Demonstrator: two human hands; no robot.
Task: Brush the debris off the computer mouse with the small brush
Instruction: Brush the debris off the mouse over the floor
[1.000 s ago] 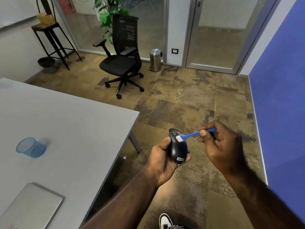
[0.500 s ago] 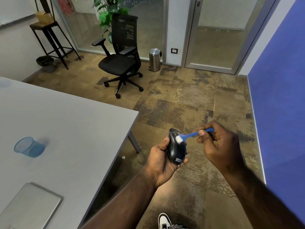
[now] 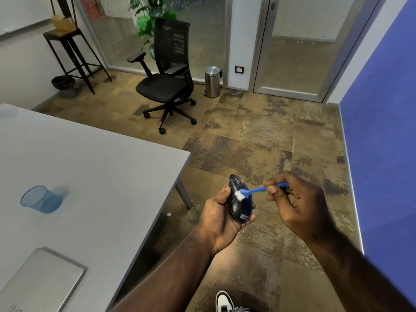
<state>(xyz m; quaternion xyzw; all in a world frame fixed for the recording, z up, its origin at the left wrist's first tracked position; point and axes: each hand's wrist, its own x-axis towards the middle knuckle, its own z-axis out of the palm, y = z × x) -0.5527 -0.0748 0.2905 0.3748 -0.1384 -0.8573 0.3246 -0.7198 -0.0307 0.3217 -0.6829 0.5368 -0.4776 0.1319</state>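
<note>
- The room was evenly, softly lit; my arms cast only faint shadows on the floor.
- Straight lines bowed at the wide-angle edges.
- My right hand looked slightly smeared.

My left hand: palm up, fingers curled, gripping the mouse. My right hand: thumb and forefinger pinching the brush. Both forearms extended forward.
</note>
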